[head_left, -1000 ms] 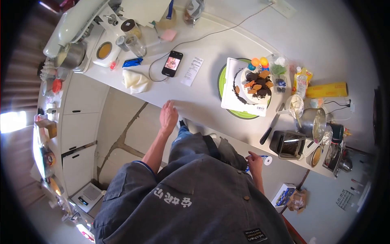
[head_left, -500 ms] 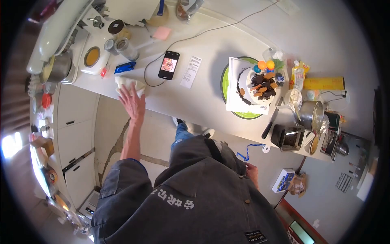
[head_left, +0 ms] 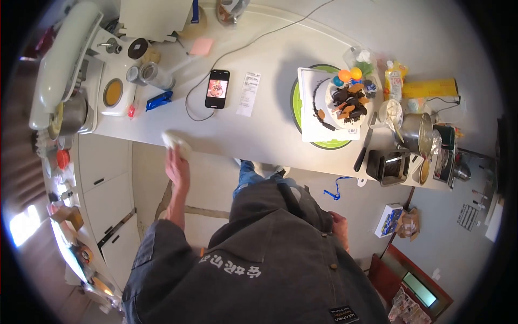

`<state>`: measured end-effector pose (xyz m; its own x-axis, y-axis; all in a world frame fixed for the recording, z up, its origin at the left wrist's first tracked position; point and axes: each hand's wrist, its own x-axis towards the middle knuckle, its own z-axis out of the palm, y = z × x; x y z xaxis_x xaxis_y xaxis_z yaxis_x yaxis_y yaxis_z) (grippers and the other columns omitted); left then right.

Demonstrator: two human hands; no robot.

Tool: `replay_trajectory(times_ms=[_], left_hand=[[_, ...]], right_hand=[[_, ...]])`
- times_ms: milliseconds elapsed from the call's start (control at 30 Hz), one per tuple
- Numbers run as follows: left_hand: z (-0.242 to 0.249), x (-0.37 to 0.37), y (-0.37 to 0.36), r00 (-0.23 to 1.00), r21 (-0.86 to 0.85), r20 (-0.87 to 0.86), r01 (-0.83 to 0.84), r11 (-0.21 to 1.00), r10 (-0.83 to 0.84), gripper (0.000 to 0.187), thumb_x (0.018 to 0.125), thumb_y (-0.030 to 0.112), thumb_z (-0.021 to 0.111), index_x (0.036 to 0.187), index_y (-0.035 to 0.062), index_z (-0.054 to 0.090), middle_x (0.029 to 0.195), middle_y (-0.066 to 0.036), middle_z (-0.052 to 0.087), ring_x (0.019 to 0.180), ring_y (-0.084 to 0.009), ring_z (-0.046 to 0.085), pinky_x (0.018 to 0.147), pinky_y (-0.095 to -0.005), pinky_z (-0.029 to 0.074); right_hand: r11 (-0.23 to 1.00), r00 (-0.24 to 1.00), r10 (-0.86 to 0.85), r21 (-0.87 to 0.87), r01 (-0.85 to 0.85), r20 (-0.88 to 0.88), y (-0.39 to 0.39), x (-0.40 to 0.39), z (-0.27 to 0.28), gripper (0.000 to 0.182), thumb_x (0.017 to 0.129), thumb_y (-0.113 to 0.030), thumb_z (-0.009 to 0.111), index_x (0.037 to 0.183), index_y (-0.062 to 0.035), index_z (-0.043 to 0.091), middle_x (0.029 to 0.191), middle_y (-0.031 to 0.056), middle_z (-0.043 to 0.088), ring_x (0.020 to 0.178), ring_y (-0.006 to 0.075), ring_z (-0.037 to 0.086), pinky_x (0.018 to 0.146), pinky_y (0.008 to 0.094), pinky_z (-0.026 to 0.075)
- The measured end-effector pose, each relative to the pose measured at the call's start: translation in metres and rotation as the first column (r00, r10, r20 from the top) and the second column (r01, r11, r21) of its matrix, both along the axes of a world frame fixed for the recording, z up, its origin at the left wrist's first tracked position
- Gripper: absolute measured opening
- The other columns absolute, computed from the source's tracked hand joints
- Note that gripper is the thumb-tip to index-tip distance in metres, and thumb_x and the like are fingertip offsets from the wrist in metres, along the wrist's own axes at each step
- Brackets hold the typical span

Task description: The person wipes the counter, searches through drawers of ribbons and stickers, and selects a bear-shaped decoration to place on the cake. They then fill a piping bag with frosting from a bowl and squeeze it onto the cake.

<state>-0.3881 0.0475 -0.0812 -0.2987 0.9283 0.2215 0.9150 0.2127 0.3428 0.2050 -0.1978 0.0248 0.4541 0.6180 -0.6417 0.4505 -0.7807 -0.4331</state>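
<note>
At the front edge of the counter, my left hand [head_left: 177, 168] holds a white cloth [head_left: 176, 142], its fingers closed on the bunched fabric. My right hand [head_left: 339, 227] hangs low beside the dark apron [head_left: 270, 248], partly hidden by it, so its fingers do not show clearly. Nearest to the cloth on the counter lie a blue packet [head_left: 159, 101] and a phone [head_left: 216, 89] with a cake picture on its screen. A paper receipt [head_left: 249, 94] is right of the phone.
A decorated cake [head_left: 327, 100] sits on a white board [head_left: 306, 116] over a green turntable [head_left: 296, 103]. Close by are a black-handled knife [head_left: 365, 148], a dark loaf tin [head_left: 388, 167] and a metal pot [head_left: 416, 133]. A stand mixer [head_left: 65, 59] and a scale [head_left: 114, 96] occupy the left.
My left hand has drawn the cloth back from the countertop to its front edge, and its spread fingers have closed on it. The camera view has shifted slightly.
</note>
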Motion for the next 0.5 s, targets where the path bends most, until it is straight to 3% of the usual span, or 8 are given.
replay_trajectory(times_ms=[67, 133, 167, 233, 300, 367, 467, 500], left_hand=[[-0.005, 0.031, -0.032, 0.979, -0.045, -0.006, 0.205, 0.978, -0.205, 0.051, 0.082, -0.008, 0.062, 0.128, 0.0129, 0.072, 0.132, -0.022, 0.066, 0.1, -0.038, 0.071, 0.078, -0.0433, 0.061], [0.012, 0.084, -0.043, 0.908, -0.102, 0.091, 0.417, 0.903, -0.408, 0.058, 0.081, -0.003, 0.067, 0.137, 0.0137, 0.065, 0.134, -0.025, 0.064, 0.105, -0.0384, 0.071, 0.083, -0.0433, 0.062], [0.004, 0.109, -0.044, 0.857, -0.069, 0.043, 0.516, 0.854, -0.514, 0.064, 0.081, 0.001, 0.069, 0.142, 0.0134, 0.061, 0.134, -0.026, 0.063, 0.108, -0.0394, 0.07, 0.083, -0.0441, 0.063], [0.017, 0.168, -0.026, 0.802, -0.063, 0.161, 0.59, 0.805, -0.576, 0.055, 0.087, 0.003, 0.065, 0.141, 0.0087, 0.059, 0.138, -0.028, 0.058, 0.125, -0.0432, 0.06, 0.102, -0.0472, 0.055], [0.017, 0.211, 0.005, 0.717, -0.048, 0.14, 0.694, 0.719, -0.683, 0.053, 0.089, 0.001, 0.06, 0.142, 0.007, 0.058, 0.144, -0.028, 0.053, 0.136, -0.0439, 0.051, 0.113, -0.0472, 0.046], [0.004, 0.255, 0.037, 0.74, -0.028, 0.244, 0.651, 0.759, -0.626, 0.057, 0.09, 0.001, 0.058, 0.146, 0.0088, 0.054, 0.152, -0.025, 0.048, 0.144, -0.0417, 0.043, 0.118, -0.046, 0.041], [0.013, 0.301, 0.082, 0.749, -0.067, 0.405, 0.596, 0.8, -0.524, 0.055, 0.092, 0.003, 0.057, 0.146, 0.0059, 0.052, 0.157, -0.024, 0.042, 0.148, -0.0414, 0.037, 0.12, -0.045, 0.038], [0.006, 0.314, 0.086, 0.754, -0.075, 0.359, 0.611, 0.788, -0.551, 0.054, 0.092, 0.003, 0.056, 0.146, 0.0044, 0.052, 0.157, -0.026, 0.041, 0.149, -0.0418, 0.035, 0.121, -0.0447, 0.037]], right_hand=[[1.0, 1.0, -0.025, 0.017, 0.025, -0.018, -0.004, -0.001, -0.001, 0.03, 0.097, -0.023, 0.067, 0.118, -0.0039, 0.076, 0.092, 0.0184, 0.078, 0.084, 0.0196, 0.075, 0.077, 0.0342, 0.056], [1.0, 1.0, 0.019, -0.024, -0.019, 0.002, 0.002, -0.008, 0.014, 0.031, 0.097, -0.024, 0.068, 0.118, -0.0036, 0.076, 0.092, 0.0183, 0.078, 0.085, 0.0192, 0.074, 0.077, 0.0339, 0.056], [0.998, 0.999, 0.045, -0.045, -0.045, 0.011, 0.005, -0.009, 0.019, 0.031, 0.097, -0.024, 0.068, 0.118, -0.0035, 0.076, 0.092, 0.0182, 0.078, 0.085, 0.0189, 0.074, 0.077, 0.0337, 0.056], [0.997, 0.997, 0.06, 0.05, -0.058, -0.05, 0.0, 0.002, 0.014, 0.031, 0.096, -0.024, 0.068, 0.118, -0.0036, 0.076, 0.09, 0.0161, 0.078, 0.084, 0.0183, 0.074, 0.076, 0.0336, 0.056], [0.996, 0.997, 0.066, 0.064, -0.063, -0.05, -0.014, 0.019, 0.003, 0.032, 0.095, -0.022, 0.068, 0.12, -0.0036, 0.075, 0.087, 0.0142, 0.078, 0.081, 0.0175, 0.073, 0.075, 0.0332, 0.056], [0.998, 0.998, 0.061, 0.011, -0.062, 0.014, -0.026, 0.047, -0.016, 0.033, 0.094, -0.02, 0.068, 0.122, -0.0036, 0.074, 0.085, 0.0122, 0.077, 0.079, 0.0165, 0.072, 0.074, 0.0325, 0.056], [0.999, 0.999, -0.04, -0.033, 0.039, -0.023, -0.009, 0.051, 0.017, 0.034, 0.093, -0.016, 0.068, 0.125, -0.0036, 0.073, 0.083, 0.0114, 0.077, 0.077, 0.0162, 0.071, 0.074, 0.0319, 0.057], [0.998, 0.998, -0.057, -0.029, 0.056, -0.027, -0.01, 0.055, 0.021, 0.035, 0.093, -0.015, 0.068, 0.125, -0.0035, 0.073, 0.083, 0.0119, 0.077, 0.076, 0.0159, 0.071, 0.074, 0.0318, 0.057]])
